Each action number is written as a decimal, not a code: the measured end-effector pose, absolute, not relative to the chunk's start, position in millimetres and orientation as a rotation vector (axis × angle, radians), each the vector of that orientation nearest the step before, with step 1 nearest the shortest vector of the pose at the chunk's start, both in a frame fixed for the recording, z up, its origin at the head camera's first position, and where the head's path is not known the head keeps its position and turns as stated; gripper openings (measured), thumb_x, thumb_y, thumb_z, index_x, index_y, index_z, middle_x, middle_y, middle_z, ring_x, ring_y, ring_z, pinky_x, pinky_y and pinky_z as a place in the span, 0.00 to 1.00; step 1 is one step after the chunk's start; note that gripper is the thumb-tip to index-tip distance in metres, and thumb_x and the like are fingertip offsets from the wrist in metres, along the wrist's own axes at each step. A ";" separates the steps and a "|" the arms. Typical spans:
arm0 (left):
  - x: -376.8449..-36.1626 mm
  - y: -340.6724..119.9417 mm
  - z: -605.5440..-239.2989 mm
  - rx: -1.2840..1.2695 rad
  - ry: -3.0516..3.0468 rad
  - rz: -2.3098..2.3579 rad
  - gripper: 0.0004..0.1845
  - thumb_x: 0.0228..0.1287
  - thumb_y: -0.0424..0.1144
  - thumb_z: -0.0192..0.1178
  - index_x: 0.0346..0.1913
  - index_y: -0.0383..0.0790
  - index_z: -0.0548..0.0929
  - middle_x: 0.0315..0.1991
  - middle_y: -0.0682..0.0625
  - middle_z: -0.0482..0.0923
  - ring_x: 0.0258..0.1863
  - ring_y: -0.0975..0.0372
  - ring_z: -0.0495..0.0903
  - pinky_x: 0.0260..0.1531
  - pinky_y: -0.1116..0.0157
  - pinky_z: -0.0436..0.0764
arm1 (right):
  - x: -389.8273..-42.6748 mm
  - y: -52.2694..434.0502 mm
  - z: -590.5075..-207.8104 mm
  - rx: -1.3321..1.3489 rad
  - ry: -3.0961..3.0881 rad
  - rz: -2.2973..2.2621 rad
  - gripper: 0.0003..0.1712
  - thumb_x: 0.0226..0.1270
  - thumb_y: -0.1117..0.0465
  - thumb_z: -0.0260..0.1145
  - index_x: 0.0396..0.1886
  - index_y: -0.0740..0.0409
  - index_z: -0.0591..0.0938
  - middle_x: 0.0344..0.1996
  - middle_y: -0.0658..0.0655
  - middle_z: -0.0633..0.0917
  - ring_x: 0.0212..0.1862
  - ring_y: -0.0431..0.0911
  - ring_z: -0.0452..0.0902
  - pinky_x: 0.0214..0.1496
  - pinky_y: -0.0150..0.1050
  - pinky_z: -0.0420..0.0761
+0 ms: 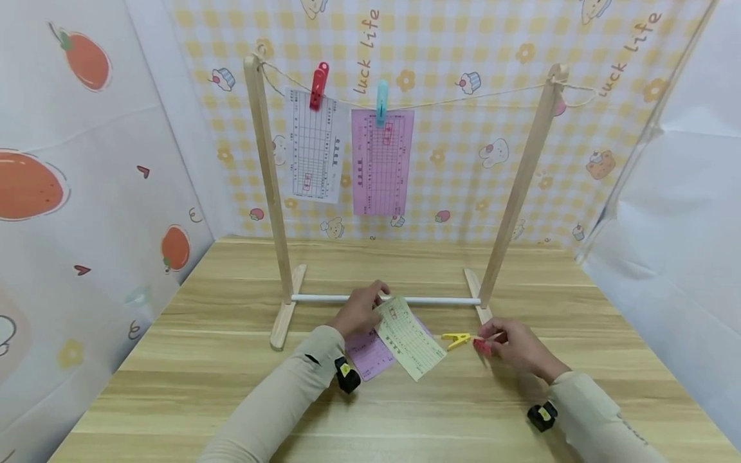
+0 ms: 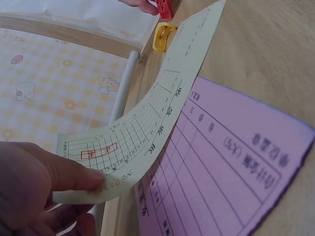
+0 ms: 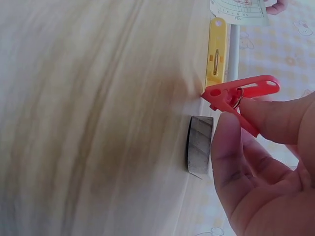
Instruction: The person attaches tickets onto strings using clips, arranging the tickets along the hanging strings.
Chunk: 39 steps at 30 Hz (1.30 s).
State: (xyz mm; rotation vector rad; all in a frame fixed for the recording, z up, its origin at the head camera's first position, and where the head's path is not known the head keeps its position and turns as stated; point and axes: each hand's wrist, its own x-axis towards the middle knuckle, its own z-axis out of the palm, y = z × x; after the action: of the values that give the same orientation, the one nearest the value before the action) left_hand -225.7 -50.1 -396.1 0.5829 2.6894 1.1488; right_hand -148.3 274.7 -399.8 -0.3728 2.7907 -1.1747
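While the left hand (image 1: 360, 310) pinches the top end of a pale green slip (image 1: 410, 337) between thumb and fingers, lifting it so it curves up off the table (image 1: 220, 360), the right hand (image 1: 515, 347) at three o'clock of it holds a red clip (image 3: 239, 97) between thumb and forefinger. A yellow clip (image 1: 456, 338) lies on the wood between the two hands, just beside the red one. Under the green slip lies a purple slip (image 2: 221, 167), flat on the table. At twelve o'clock stands a wooden rack (image 1: 265, 173) with a string (image 1: 463, 98): a white slip (image 1: 314, 145) under a red peg (image 1: 318, 85) and a pink slip (image 1: 382, 161) under a blue peg (image 1: 382, 101) already hang at its left half. By my judgement two are hung and two are left. The string's right half is bare, and the rack's low white bar (image 1: 434, 300) lies close behind the hands.
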 end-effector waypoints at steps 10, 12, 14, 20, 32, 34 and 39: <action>-226.5 -50.0 -391.2 0.584 2.719 1.223 0.09 0.64 0.32 0.56 0.46 0.43 0.78 0.43 0.48 0.78 0.39 0.59 0.77 0.33 0.65 0.78 | -148.5 277.5 -399.2 -0.436 2.869 -1.066 0.15 0.59 0.78 0.64 0.32 0.53 0.86 0.35 0.50 0.84 0.36 0.44 0.76 0.36 0.36 0.77; -226.4 -49.7 -390.1 0.621 2.735 1.234 0.06 0.65 0.34 0.57 0.44 0.44 0.79 0.42 0.50 0.78 0.40 0.60 0.77 0.38 0.64 0.78 | -148.6 277.6 -398.9 -0.433 2.865 -1.077 0.15 0.59 0.78 0.63 0.33 0.54 0.86 0.35 0.51 0.84 0.36 0.45 0.77 0.34 0.35 0.77; -226.4 -48.9 -388.5 0.637 2.726 1.262 0.04 0.66 0.35 0.58 0.42 0.45 0.79 0.41 0.52 0.78 0.39 0.60 0.76 0.40 0.63 0.78 | -149.0 277.8 -398.4 -0.428 2.862 -1.082 0.13 0.60 0.77 0.63 0.34 0.56 0.86 0.35 0.52 0.84 0.36 0.45 0.77 0.32 0.35 0.77; -226.0 -47.3 -383.0 0.637 2.714 1.291 0.03 0.67 0.36 0.58 0.41 0.47 0.79 0.41 0.53 0.77 0.41 0.61 0.75 0.43 0.62 0.77 | -151.2 277.2 -397.0 -0.369 2.834 -1.100 0.09 0.64 0.73 0.63 0.38 0.59 0.86 0.34 0.53 0.84 0.36 0.45 0.78 0.31 0.34 0.77; -229.4 -42.6 -373.5 0.640 2.691 1.382 0.07 0.67 0.36 0.58 0.44 0.47 0.72 0.42 0.47 0.76 0.37 0.58 0.76 0.38 0.61 0.77 | -152.4 277.3 -388.0 -0.371 2.803 -1.116 0.13 0.62 0.67 0.69 0.46 0.65 0.82 0.38 0.56 0.85 0.40 0.51 0.82 0.36 0.37 0.82; -230.6 -42.0 -372.5 0.676 2.700 1.375 0.09 0.67 0.35 0.58 0.45 0.47 0.70 0.43 0.47 0.78 0.32 0.60 0.77 0.35 0.62 0.77 | -152.7 277.7 -385.9 -0.378 2.801 -1.114 0.14 0.62 0.67 0.69 0.47 0.66 0.82 0.39 0.57 0.85 0.41 0.51 0.82 0.36 0.37 0.81; -232.1 -40.6 -368.4 0.801 2.752 1.313 0.10 0.68 0.33 0.57 0.48 0.46 0.72 0.48 0.39 0.81 0.28 0.58 0.79 0.29 0.65 0.76 | -154.5 278.1 -381.4 -0.388 2.813 -1.094 0.15 0.60 0.69 0.70 0.47 0.67 0.81 0.39 0.57 0.85 0.41 0.51 0.82 0.37 0.37 0.82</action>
State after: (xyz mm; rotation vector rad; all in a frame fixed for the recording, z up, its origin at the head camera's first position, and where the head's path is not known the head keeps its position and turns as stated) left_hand -232.1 -40.6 -368.4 0.8008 2.7523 1.3131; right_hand -154.5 278.1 -381.4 -0.3881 2.8134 -1.0944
